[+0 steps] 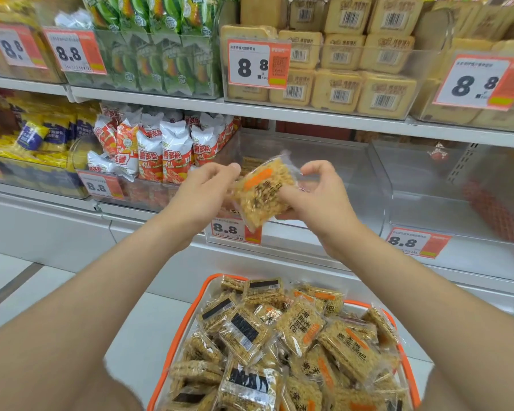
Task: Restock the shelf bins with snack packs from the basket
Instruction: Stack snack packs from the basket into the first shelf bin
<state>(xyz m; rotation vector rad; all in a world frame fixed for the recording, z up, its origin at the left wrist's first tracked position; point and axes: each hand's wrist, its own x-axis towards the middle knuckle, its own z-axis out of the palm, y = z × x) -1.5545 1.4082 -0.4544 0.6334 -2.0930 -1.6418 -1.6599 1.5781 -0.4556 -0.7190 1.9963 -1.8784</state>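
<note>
Both hands' grip, left hand [204, 192] and right hand [318, 194], clamps 1 snack pack [263, 192].

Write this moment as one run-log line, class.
hands: left hand and right hand hold one snack pack | place: before clear bin | basket: full

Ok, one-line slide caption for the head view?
Both hands hold a snack pack before the clear bin, above the basket.
</note>
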